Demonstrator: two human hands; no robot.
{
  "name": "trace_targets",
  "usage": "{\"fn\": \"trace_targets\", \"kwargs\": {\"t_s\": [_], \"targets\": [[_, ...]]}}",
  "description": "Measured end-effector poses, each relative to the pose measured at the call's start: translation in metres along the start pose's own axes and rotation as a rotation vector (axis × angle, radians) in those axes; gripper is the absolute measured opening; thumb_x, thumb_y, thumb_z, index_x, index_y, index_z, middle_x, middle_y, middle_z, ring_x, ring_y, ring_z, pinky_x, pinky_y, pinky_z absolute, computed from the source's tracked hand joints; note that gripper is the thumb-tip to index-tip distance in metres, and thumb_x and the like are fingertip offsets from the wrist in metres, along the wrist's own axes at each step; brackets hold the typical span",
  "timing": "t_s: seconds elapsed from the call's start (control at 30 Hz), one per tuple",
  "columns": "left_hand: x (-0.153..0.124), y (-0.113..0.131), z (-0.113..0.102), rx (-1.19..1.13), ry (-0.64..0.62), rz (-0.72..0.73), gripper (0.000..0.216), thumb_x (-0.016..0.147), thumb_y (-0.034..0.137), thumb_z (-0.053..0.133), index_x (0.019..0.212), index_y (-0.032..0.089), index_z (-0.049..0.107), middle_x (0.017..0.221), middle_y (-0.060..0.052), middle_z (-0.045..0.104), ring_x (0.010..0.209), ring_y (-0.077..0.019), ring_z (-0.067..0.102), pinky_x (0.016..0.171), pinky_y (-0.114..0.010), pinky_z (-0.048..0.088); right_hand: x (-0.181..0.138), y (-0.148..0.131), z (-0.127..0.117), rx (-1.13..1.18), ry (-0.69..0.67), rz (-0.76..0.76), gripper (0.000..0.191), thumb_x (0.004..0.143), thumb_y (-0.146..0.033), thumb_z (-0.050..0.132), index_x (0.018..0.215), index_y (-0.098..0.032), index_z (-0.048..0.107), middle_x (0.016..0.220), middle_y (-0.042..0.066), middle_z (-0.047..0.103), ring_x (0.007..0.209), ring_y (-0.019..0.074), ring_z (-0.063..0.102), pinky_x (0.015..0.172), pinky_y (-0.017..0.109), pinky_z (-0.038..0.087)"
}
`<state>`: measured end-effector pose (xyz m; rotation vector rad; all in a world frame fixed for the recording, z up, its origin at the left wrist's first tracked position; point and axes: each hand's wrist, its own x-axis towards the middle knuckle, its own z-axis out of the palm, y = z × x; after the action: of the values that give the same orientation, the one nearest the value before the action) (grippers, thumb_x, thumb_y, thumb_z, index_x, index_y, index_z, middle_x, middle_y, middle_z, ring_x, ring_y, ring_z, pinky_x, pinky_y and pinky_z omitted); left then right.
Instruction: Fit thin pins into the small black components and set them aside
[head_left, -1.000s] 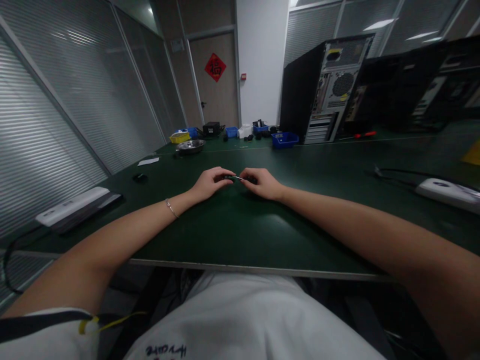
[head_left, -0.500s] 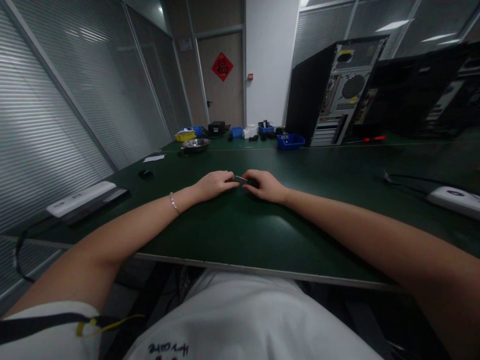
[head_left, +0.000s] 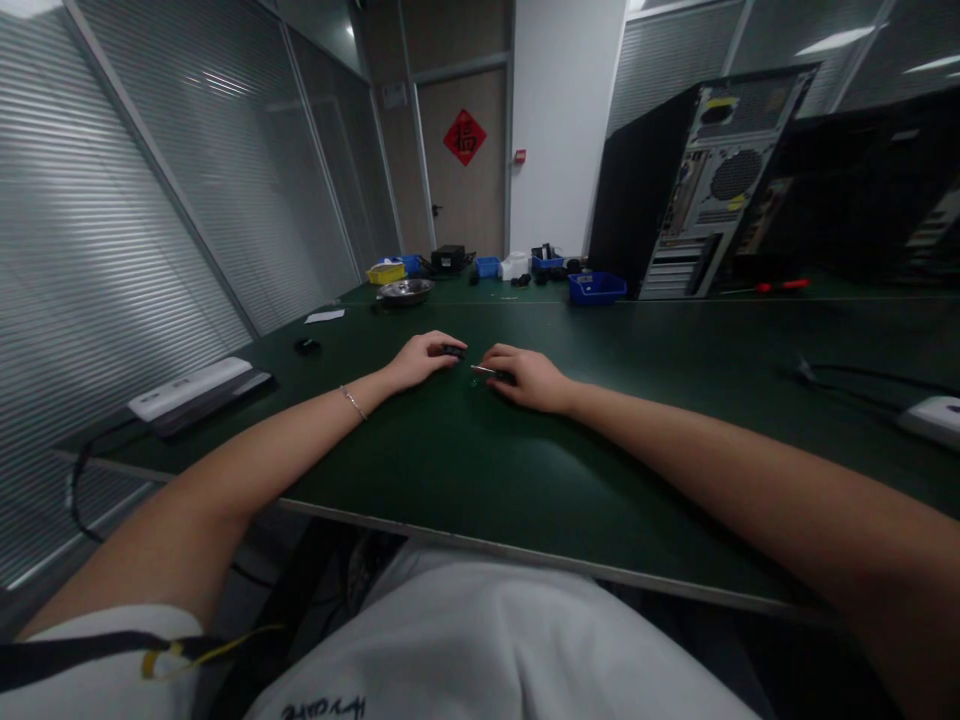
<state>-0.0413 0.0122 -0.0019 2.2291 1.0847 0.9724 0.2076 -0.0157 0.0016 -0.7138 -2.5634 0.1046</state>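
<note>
Over the middle of the dark green table (head_left: 480,470), my two hands lie close together but apart. My left hand (head_left: 420,362), with a bracelet at the wrist, pinches a small black part (head_left: 453,351) between thumb and fingers. A slim metal-tipped tool (head_left: 484,370) is gripped in my right hand (head_left: 531,379), its tip pointing left toward the other hand. The rest of that tool is hidden by the fingers, so its exact kind does not show. Something tiny with a greenish glint lies just under the tip, too small to name.
Toward the back stand a shiny metal bowl (head_left: 405,291), a yellow bin (head_left: 385,272), a blue bin (head_left: 597,288) and a computer tower (head_left: 667,190). A white-topped device (head_left: 191,388) sits left; a black mouse-like object (head_left: 307,346) lies beyond it. A red-handled tool (head_left: 784,286) lies right.
My hands have drawn slightly apart, and the small black part now shows in my left fingers. The tool tip sits lower. The whole view has shifted, moving the scene rightward.
</note>
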Motion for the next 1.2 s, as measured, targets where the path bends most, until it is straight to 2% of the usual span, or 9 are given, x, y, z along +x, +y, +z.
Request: {"fn": "trace_targets", "kwargs": {"t_s": [0.13,0.3,0.43,0.63,0.8,0.9,1.0,1.2], "targets": [[0.003,-0.008,0.004,-0.366,-0.062,-0.172,0.037,0.073,0.020,0.069,0.110,0.013,0.065,0.101,-0.010,0.066,0.091,-0.0183,0.062,0.091,-0.040,0.047,0.002,0.000,-0.002,-0.001,-0.097,-0.049,0.031,0.084,-0.019,0.053,0.114,-0.023,0.062,0.117,0.005,0.060,0.101,0.0205,0.058,0.084,0.031,0.044],[0.001,-0.004,0.002,-0.585,-0.077,-0.222,0.036,0.072,0.015,0.072,0.108,0.012,0.065,0.109,-0.013,0.064,0.095,-0.0180,0.063,0.091,-0.038,0.049,0.003,0.003,-0.002,0.020,-0.100,-0.028,0.022,0.085,-0.023,0.054,0.103,-0.022,0.066,0.101,0.006,0.063,0.088,0.0191,0.060,0.074,0.029,0.044],[-0.001,0.001,0.004,-0.596,-0.081,-0.244,0.036,0.074,0.013,0.069,0.109,0.012,0.063,0.108,-0.012,0.064,0.092,-0.0168,0.064,0.090,-0.037,0.050,0.003,0.005,0.000,-0.025,-0.096,-0.010,0.019,0.086,-0.028,0.054,0.097,-0.020,0.066,0.095,0.007,0.062,0.081,0.0180,0.058,0.069,0.027,0.042],[-0.001,0.007,0.019,-0.578,-0.034,-0.224,0.030,0.077,0.011,0.066,0.107,0.011,0.060,0.096,-0.010,0.066,0.082,-0.0139,0.065,0.084,-0.035,0.052,0.000,-0.001,0.004,-0.112,-0.046,0.000,0.017,0.084,-0.025,0.052,0.095,-0.018,0.064,0.093,0.009,0.059,0.076,0.0177,0.055,0.065,0.027,0.037],[-0.001,0.011,0.028,-0.487,-0.063,-0.133,0.028,0.073,0.010,0.068,0.100,0.011,0.063,0.099,-0.009,0.065,0.087,-0.0156,0.064,0.091,-0.038,0.048,-0.001,-0.002,0.005,0.087,0.122,0.159,0.014,0.082,-0.024,0.050,0.089,-0.015,0.059,0.085,0.006,0.058,0.075,0.0157,0.052,0.067,0.025,0.038],[-0.003,0.020,0.034,-0.485,-0.114,-0.107,0.028,0.075,0.012,0.066,0.103,0.012,0.062,0.099,-0.009,0.066,0.089,-0.0172,0.064,0.090,-0.039,0.049,-0.001,-0.005,0.006,0.232,0.227,0.188,0.015,0.084,-0.024,0.047,0.089,-0.015,0.058,0.083,0.004,0.058,0.076,0.0150,0.052,0.070,0.025,0.039],[-0.006,0.032,0.040,-0.532,-0.143,-0.118,0.029,0.076,0.013,0.066,0.104,0.012,0.061,0.096,-0.008,0.066,0.087,-0.0177,0.065,0.088,-0.039,0.050,-0.001,-0.010,0.006,0.299,0.256,0.209,0.018,0.084,-0.028,0.048,0.089,-0.015,0.058,0.083,0.003,0.061,0.076,0.0147,0.052,0.070,0.026,0.039],[-0.011,0.048,0.044,-0.587,-0.124,-0.154,0.031,0.073,0.015,0.070,0.103,0.011,0.064,0.096,-0.008,0.067,0.089,-0.0180,0.065,0.090,-0.038,0.049,-0.002,-0.017,0.007,0.301,0.325,0.254,0.017,0.082,-0.029,0.053,0.089,-0.016,0.060,0.082,0.003,0.062,0.072,0.0142,0.053,0.068,0.026,0.040]]}}
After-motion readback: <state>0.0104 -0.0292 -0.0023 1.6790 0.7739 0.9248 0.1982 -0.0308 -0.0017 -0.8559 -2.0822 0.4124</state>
